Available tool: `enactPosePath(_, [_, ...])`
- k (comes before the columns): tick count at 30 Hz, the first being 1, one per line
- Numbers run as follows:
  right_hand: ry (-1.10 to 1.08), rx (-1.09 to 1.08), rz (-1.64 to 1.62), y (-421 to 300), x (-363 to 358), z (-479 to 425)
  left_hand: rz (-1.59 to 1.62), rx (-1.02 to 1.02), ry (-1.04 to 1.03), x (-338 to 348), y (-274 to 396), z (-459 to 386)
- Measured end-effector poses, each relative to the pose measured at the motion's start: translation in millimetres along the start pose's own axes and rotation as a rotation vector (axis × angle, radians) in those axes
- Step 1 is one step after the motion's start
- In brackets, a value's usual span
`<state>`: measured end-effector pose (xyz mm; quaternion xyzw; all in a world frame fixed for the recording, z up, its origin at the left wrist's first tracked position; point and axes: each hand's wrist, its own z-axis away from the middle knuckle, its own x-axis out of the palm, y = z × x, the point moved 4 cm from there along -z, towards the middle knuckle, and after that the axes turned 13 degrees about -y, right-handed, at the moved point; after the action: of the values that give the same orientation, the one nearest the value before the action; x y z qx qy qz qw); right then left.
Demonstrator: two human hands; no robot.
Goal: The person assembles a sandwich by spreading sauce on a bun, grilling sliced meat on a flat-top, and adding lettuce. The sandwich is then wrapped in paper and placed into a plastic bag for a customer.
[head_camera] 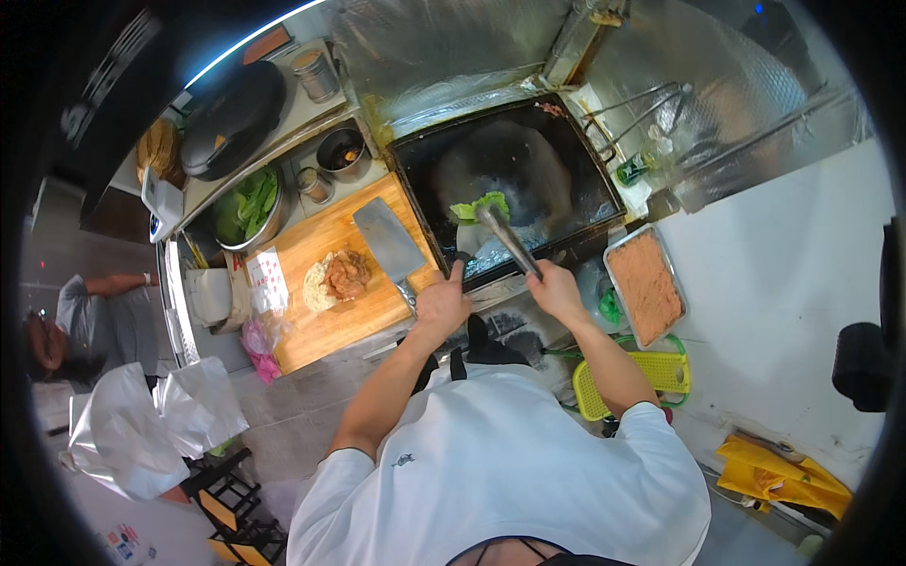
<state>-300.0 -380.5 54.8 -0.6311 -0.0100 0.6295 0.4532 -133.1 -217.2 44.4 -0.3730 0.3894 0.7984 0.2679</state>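
Observation:
My right hand (555, 293) grips a long metal utensil (515, 242) that looks like tongs. Its far end meets a green lettuce leaf (468, 211) over the dark flat griddle (439, 163), whose surface looks wet or greasy. Beside the griddle's front left corner is my left hand (444, 305), index finger pointing forward. It is right by the handle of a broad cleaver (389, 237); whether it holds anything is unclear. The cleaver lies on a wooden cutting board (322, 339). Left of the blade, browned cooked meat (347, 274) partly covers a pale flat food (313, 291).
A steel bowl of leafy greens (248, 209), a spice jar (315, 185) and a metal pot (342, 152) stand behind the board. A tray of pinkish-brown food (645, 283) sits right of the griddle, above a yellow stool (637, 382). Another person (106, 322) is at far left.

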Motion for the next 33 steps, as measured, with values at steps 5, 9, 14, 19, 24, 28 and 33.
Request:
enactPosePath(5, [-0.102,0.355,-0.718,62,3,9,-0.082,0.145,-0.012,-56,-3,39])
enactPosePath(9, [-0.220,0.303,-0.827,72,11,-12,-0.103,0.232,-0.010,-130,23,8])
enactPosePath(14, [-0.272,0.323,-0.793,66,20,-37,-0.362,0.354,-0.034,-154,39,-98])
enactPosePath(19, [-0.338,0.286,-0.799,52,17,-46,-0.489,0.212,-0.253,-146,62,-138])
enactPosePath(24, [-0.167,0.140,-0.977,16,-8,-59,-0.410,0.290,-0.062,-144,48,-117])
enactPosePath(28, [-0.245,0.207,-0.891,11,-15,-51,-0.188,0.260,0.159,-154,31,-33])
enactPosePath(33, [-0.412,0.186,-0.574,15,28,-54,-0.066,0.149,0.139,-87,-8,36])
